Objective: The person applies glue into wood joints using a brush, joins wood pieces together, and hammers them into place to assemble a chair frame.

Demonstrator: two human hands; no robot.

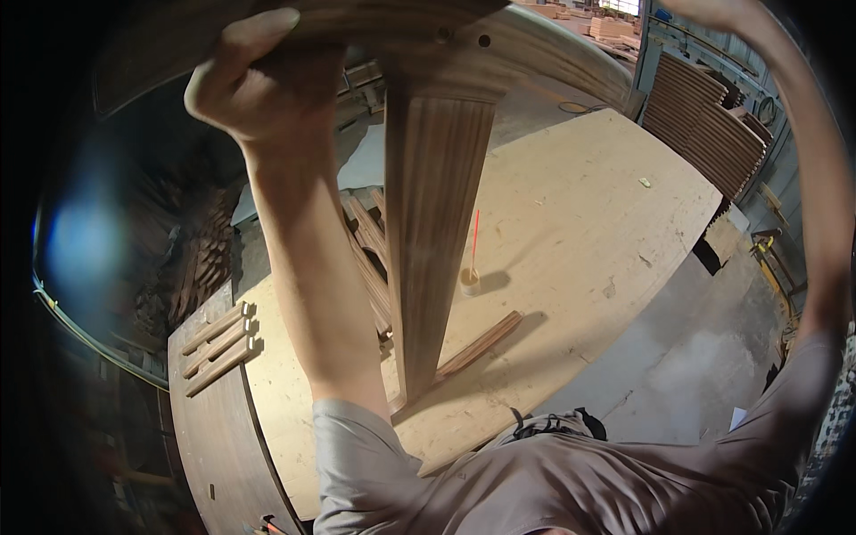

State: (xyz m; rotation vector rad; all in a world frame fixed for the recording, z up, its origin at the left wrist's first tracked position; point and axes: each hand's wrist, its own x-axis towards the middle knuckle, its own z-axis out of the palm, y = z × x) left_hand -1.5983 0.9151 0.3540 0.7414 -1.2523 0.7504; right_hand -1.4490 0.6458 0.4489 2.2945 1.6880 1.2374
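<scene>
Close in front of me rises a dark brown wooden furniture assembly [437,214]. Its broad, tapering upright runs down to the pale worktable [571,232], and a wide top rail crosses it, with two round holes near the joint. My left hand [241,76] is closed on the rail at the upper left, thumb over its edge. Far off to the right, my right arm is raised, and my right hand [718,12] is cut by the top edge of the view. Its fingers are mostly hidden, and the rail's right part [571,62] ends short of that arm.
Behind the upright stands a small cup [470,283] with a red stick. A loose wooden strip [481,346] lies beside its foot. Three short wooden pieces [218,348] rest on a brown panel [209,428] at left. Ribbed brown parts [695,120] are stacked at the far right.
</scene>
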